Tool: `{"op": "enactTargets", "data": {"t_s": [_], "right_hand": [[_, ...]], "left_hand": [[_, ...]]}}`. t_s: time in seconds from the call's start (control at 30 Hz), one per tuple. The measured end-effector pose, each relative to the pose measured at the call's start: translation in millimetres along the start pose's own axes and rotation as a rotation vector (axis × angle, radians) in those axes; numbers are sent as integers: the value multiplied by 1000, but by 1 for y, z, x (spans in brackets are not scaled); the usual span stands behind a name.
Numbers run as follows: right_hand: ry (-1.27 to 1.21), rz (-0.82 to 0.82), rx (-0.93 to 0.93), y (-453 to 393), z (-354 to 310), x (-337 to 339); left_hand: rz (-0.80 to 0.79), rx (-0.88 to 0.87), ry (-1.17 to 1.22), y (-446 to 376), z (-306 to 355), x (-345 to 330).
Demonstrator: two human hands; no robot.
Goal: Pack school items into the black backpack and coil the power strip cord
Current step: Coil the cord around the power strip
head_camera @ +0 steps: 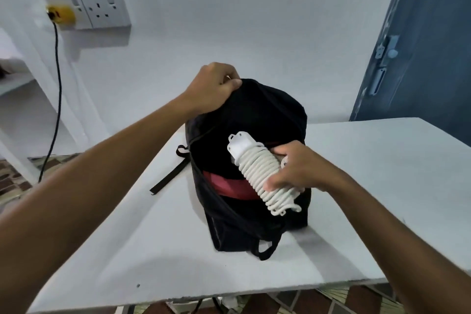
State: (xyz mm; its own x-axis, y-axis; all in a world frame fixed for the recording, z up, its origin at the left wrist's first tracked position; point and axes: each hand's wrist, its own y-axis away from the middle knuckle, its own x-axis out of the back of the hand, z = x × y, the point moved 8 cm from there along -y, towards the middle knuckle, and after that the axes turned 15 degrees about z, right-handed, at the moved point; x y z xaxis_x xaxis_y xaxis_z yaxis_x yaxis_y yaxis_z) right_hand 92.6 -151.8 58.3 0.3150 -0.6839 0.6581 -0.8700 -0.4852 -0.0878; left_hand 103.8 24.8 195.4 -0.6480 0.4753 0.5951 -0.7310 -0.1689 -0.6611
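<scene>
Left hand [214, 89] pinches open the rim of the black fabric backpack [244, 211] on the white table [382, 186]; right hand [298, 168] grips the cord-wrapped white plastic power strip [257, 173] at its mouth, packing under way, lowering inside likely next.

A single wide-angle view from a camera worn on the person's head, looking forward and steeply down. Both forearms enter from the bottom corners and reach away from the lens. The white table [382, 186] fills the lower and middle frame, close to the camera, with the black backpack [244, 224] near the centre. The wall [229, 20] rises behind, its lines bowed by the lens.
</scene>
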Motion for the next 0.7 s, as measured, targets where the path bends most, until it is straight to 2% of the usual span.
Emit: {"op": "enactTargets", "data": {"t_s": [0.17, 0.3, 0.5, 0.57, 0.7], "right_hand": [[-211, -105, -213, -32, -5, -30], [-410, -84, -405, -60, -9, -67], [-643, -6, -504, -101, -28, -105], [-681, 50, -520, -117, -25, -115], [-559, 274, -425, -148, -9, -124]], "left_hand": [[50, -69, 31, -5, 13, 5], [60, -106, 58, -5, 27, 9], [17, -47, 114, -1, 32, 6], [4, -9, 134, 2, 30, 6], [-24, 67, 165, 6, 27, 7]]}}
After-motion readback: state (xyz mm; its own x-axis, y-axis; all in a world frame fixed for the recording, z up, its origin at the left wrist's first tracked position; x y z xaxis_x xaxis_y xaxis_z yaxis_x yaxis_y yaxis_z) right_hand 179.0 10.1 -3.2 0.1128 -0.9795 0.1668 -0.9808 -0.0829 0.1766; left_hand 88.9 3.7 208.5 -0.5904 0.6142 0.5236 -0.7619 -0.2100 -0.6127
